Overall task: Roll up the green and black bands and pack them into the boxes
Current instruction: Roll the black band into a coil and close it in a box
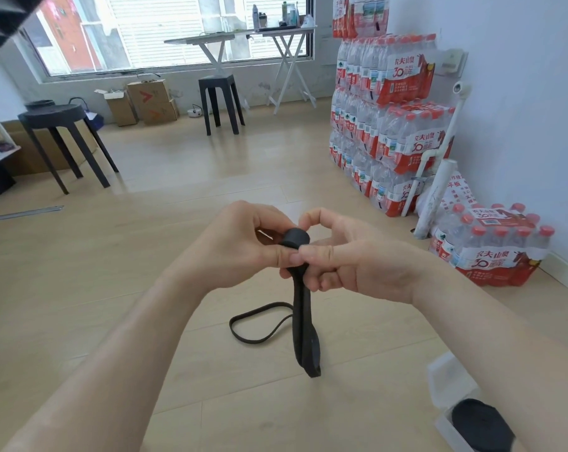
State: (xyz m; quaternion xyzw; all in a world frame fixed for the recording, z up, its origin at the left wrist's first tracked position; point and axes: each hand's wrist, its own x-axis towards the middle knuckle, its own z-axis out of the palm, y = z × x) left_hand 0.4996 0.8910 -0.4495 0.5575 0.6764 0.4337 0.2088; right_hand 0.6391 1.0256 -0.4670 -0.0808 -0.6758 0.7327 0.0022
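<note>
A pale wood-plank floor (pixel 211 164) fills the room. At twelve o'clock a wide window (pixel 165 31) with blinds lets in daylight. White folding tables (pixel 230 39) stand before it, with a black square stool (pixel 219 83) nearer. Cardboard boxes (pixel 149 101) sit at eleven and a round black stool (pixel 52 114) at ten. Stacked bottled-water packs (pixel 390 102) line the white wall (pixel 504 60) at two.

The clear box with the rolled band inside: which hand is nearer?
Right. The right hand holds the black band up-left of the box; the left hand grips it too, farther left.
</note>
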